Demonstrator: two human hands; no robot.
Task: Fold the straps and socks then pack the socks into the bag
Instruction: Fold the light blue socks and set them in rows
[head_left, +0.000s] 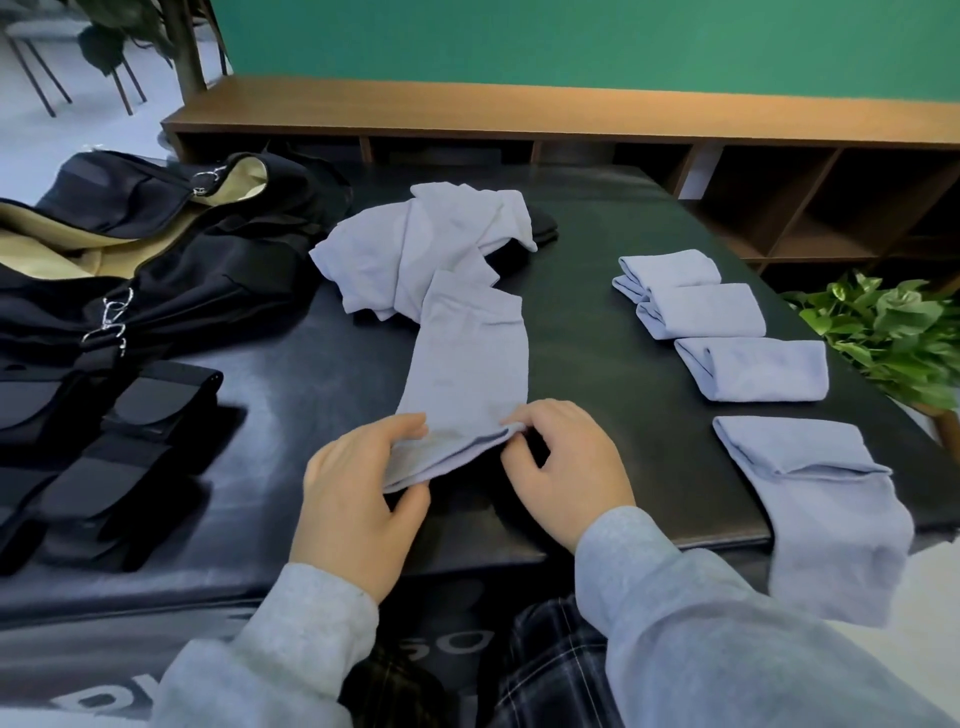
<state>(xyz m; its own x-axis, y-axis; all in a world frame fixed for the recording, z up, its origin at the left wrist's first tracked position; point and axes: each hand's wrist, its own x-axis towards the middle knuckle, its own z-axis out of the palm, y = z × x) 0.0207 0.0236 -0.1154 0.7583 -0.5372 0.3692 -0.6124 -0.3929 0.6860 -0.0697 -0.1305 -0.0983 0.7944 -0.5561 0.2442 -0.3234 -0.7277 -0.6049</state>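
My left hand (358, 483) pinches the near end of the long pale-blue cotton sock (462, 379) at 6 o'clock | my right hand (566, 467) pinches its other corner | risk: uneven pull skews the fold | open black fabric bag (156, 249) at 10 o'clock

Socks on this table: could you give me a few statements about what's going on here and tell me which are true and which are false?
1. Both hands hold the near end of one long sock. True: left hand, right hand.
2. Four folded socks lie in a row on the right. True.
3. The black bag is zipped shut. False: it lies open, showing a beige lining.
4. The unfolded pile sits inside the bag. False: it lies on the table, beside the bag.
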